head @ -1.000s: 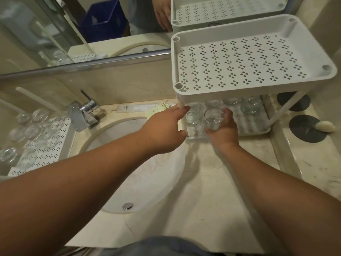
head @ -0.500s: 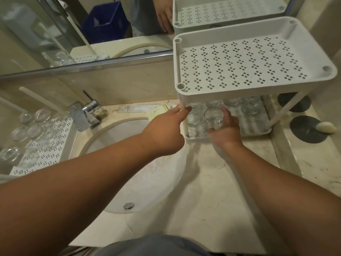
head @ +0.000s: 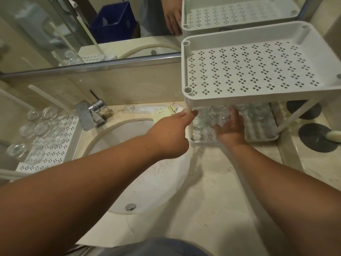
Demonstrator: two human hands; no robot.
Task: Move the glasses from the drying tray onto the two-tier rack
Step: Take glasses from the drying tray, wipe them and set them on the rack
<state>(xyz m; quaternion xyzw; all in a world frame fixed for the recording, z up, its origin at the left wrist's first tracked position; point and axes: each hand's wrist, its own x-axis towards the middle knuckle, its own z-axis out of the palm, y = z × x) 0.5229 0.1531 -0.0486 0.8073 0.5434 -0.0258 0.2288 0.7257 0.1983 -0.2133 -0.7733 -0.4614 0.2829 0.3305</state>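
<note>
The white two-tier rack [head: 258, 97] stands on the right of the counter, and its perforated top tier holds nothing. Several clear glasses [head: 258, 112] stand on its lower tier [head: 258, 137]. My right hand [head: 230, 130] reaches under the top tier and grips a clear glass [head: 219, 114] just above the lower tier's front left. My left hand [head: 171, 133] pinches the rack's front-left post [head: 189, 126], beside another glass [head: 198, 120]. At the far left, the drying tray [head: 55, 152] holds several more glasses [head: 41, 127].
A sink basin [head: 147, 182] with a chrome faucet [head: 90, 112] lies between tray and rack. Paper packets [head: 166, 111] rest behind the basin. Two black round mats [head: 313, 143] and a white soap-like lump [head: 334, 135] sit to the right. A mirror [head: 73, 34] runs along the back.
Almost nothing: both hands stay at the rack's lower tier, the right one still holding the glass. Only the view has shifted slightly.
</note>
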